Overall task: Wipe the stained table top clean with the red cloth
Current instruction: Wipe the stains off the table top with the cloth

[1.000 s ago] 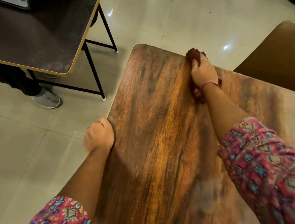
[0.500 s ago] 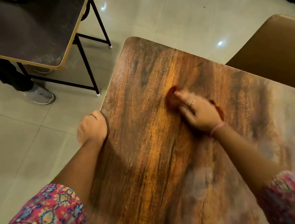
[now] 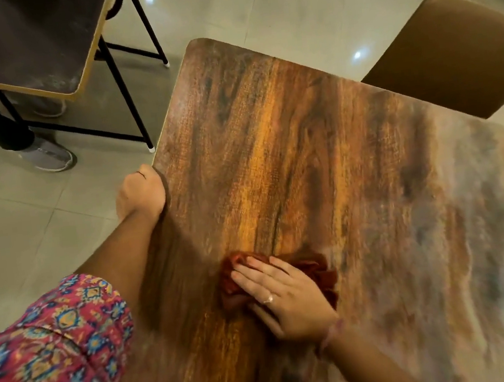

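Note:
A brown wood-grain table top (image 3: 286,142) fills the middle of the head view. Its right part is covered with a pale grey, dusty film (image 3: 477,226). A crumpled red cloth (image 3: 319,271) lies on the near middle of the table, and my right hand (image 3: 284,298) presses flat on it, fingers spread toward the left. Most of the cloth is hidden under the hand. My left hand (image 3: 140,193) grips the table's left edge, fingers curled under the rim and out of sight.
A dark table (image 3: 17,45) with black metal legs stands at the upper left, over a tiled floor. Under it are a person's dark trouser leg and grey shoe (image 3: 46,155). A tan chair seat (image 3: 450,55) sits beyond the far right edge.
My right hand has dragged the red cloth from the table's far edge back toward me, down the middle of the top. My left hand has kept its hold on the left edge.

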